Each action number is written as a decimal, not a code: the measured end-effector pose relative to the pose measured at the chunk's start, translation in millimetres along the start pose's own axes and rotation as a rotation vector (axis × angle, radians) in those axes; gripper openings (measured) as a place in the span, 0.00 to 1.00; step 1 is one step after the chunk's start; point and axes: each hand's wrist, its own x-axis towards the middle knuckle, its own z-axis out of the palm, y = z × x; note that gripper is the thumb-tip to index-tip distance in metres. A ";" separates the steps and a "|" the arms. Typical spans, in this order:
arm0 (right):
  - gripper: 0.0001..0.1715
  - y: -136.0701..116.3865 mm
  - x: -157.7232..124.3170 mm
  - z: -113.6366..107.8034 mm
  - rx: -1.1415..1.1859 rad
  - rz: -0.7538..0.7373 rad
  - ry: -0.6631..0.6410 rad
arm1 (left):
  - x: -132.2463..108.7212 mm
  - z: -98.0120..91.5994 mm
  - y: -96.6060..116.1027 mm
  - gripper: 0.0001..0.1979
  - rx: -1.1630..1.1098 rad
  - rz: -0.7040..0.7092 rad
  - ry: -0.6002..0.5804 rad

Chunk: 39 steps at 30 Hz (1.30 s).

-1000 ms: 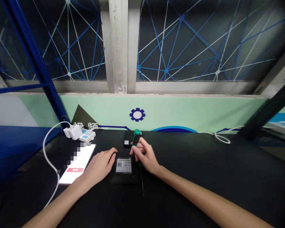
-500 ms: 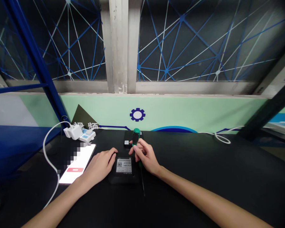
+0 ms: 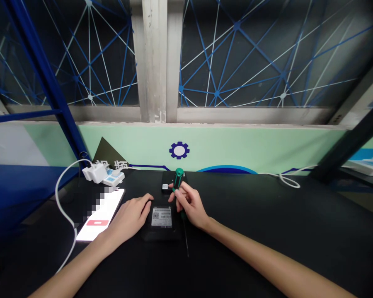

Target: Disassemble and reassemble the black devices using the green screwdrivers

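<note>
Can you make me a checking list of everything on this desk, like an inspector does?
Surface: black table, dark and matte.
Job's things: black box with white label, lying flat; green-handled screwdriver, handle up.
Clutter: lit phone; white charger; small black device behind the box.
Hands: left hand rests on the box's left edge; right hand grips the screwdriver.
Cables: white cable from charger; second white cable far right.
Surroundings: green wall strip, blue frame post.

A black tabletop (image 3: 267, 231) is stretching across the near scene. Behind it, a mint-green wall band (image 3: 251, 147) is carrying a blue gear emblem (image 3: 179, 150). Above, a grey pillar (image 3: 154, 62) is dividing dark windows (image 3: 251, 54) patterned with blue and white lines.
</note>
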 end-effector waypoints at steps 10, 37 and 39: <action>0.20 2.3 -0.2 2.0 0.008 0.045 0.053 | 0.0 1.0 -1.4 0.18 -0.006 0.010 0.025; 0.18 7.9 0.5 3.3 0.042 0.063 0.068 | -0.5 1.1 -0.8 0.18 0.005 0.003 0.011; 0.18 8.0 0.5 3.5 0.041 0.071 0.068 | -0.4 1.0 -0.7 0.18 -0.002 -0.001 0.012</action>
